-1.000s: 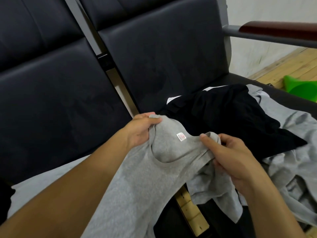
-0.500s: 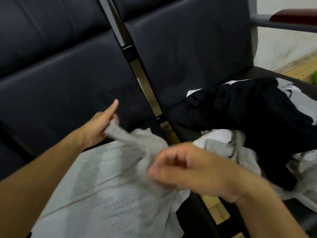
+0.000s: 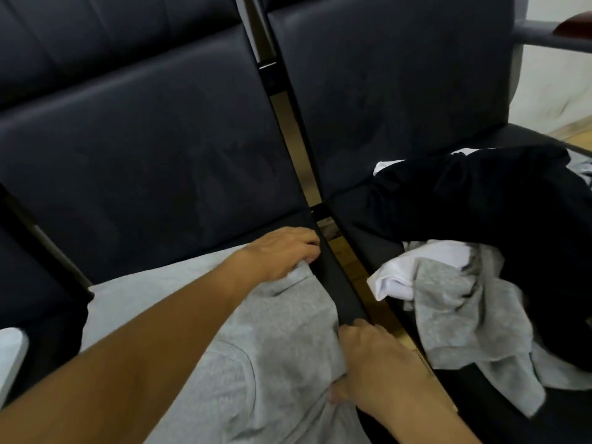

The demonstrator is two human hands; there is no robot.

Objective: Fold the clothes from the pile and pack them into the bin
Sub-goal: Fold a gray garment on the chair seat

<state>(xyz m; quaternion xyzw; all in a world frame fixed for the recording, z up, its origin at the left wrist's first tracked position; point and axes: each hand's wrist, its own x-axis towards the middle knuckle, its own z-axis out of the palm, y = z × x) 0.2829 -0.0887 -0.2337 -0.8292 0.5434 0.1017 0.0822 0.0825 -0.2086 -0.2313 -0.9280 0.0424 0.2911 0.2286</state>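
Head view: both hands on grey shirt (image 3: 288, 347), label seemingly hidden.

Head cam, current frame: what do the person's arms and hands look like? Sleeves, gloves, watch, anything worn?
Both forearms are bare right to the frame edge: no sleeve shows on either. The left hand and the right hand wear no gloves, and no rings, watch or wristband can be seen. No markings or cables are visible on either arm.
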